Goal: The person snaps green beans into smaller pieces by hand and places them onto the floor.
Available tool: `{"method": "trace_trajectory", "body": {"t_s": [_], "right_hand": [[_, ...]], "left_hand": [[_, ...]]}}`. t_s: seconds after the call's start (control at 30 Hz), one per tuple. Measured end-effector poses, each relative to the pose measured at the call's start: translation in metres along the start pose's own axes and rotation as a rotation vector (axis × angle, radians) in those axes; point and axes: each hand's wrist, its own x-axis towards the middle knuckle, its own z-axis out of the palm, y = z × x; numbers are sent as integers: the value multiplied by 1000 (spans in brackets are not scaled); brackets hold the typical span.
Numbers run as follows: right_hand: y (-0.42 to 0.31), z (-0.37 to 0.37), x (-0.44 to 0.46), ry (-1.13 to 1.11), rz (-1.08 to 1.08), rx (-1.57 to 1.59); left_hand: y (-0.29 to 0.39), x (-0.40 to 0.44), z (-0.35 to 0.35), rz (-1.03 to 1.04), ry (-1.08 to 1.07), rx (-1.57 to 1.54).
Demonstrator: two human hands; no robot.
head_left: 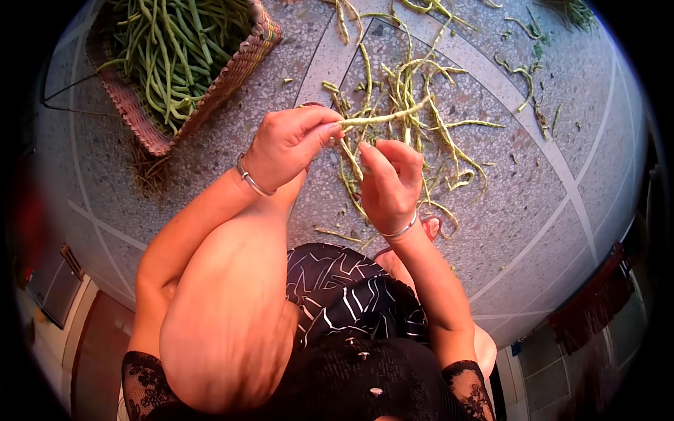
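Observation:
My left hand (291, 144) pinches a pale green long bean (382, 119) between thumb and forefinger. The bean points out to the right, over the floor. Just below its free part is my right hand (393, 184), apart from the bean, its fingers curled in and the thumb near the forefinger. Whether anything small sits in that pinch I cannot make out. Beneath both hands lies a loose, tangled heap of yellowish long beans (407, 91), some bent or shrivelled.
At the upper left stands a woven basket (228, 77) full of green long beans (175, 49). Scattered bean scraps (523, 77) lie on the speckled floor (505, 182) to the right. A bunch of greens (576, 12) is at the top right. My knee (232, 281) rises below my left arm.

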Motion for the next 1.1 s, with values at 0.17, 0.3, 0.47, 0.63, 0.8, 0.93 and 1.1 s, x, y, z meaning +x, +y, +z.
{"method": "trace_trajectory", "body": {"t_s": [0.17, 0.3, 0.47, 0.63, 0.8, 0.93, 1.1], "right_hand": [[7, -4, -7, 16, 469, 201], [19, -8, 6, 120, 1063, 790], [20, -16, 22, 93, 1207, 1137], [22, -14, 19, 68, 1218, 1212], [18, -8, 16, 19, 1185, 1181], [9, -5, 22, 50, 1165, 1109], [7, 0, 18, 136, 1171, 1093]], "left_hand": [[-1, -2, 1, -111, -24, -117], [0, -4, 1, -248, -120, -266], [-1, -3, -4, -427, -277, -331], [-10, -1, 2, -319, -335, -321], [9, 16, 15, -309, -302, -46], [5, 19, 21, -248, -255, -41], [-10, 18, 25, -317, -193, -321]]}}
